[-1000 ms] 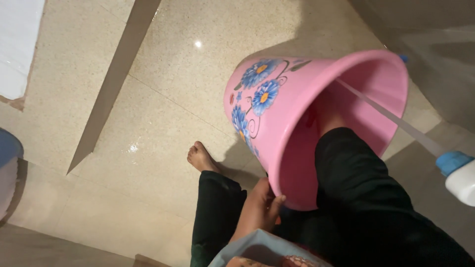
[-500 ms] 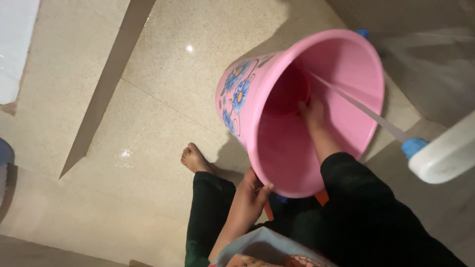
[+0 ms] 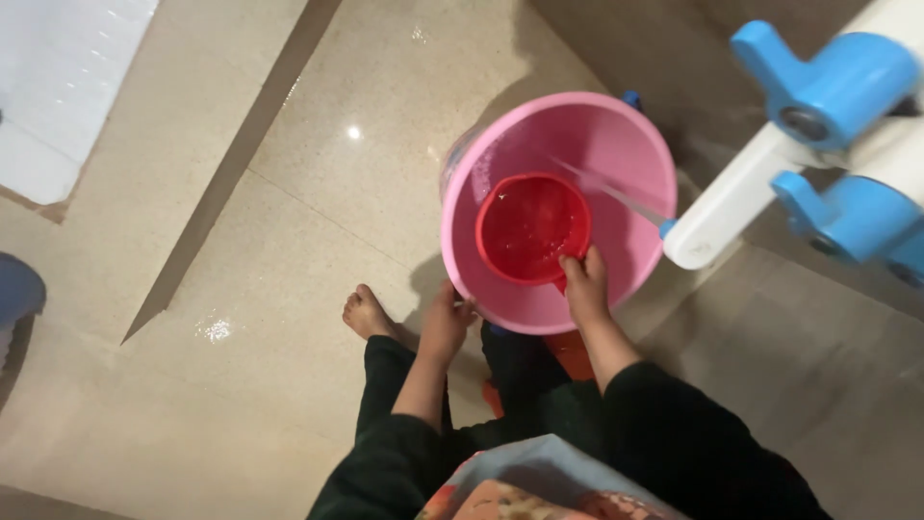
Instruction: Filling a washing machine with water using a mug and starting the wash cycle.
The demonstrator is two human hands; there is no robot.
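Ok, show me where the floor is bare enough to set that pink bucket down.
Bare beige stone floor lies left of the round pink plastic bucket, between the dark diagonal strip and the bare foot. It is crowded on the right, where the white tap with blue handles stands, and below the bucket by the legs.

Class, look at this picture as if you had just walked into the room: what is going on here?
A person stands barefoot on a wet tiled floor, looking down at a pink bucket. The left hand grips the bucket's near rim, while the right hand reaches inside and holds a red mug by its handle. A thin stream of water runs into the bucket from a white tap with blue handles on the right.
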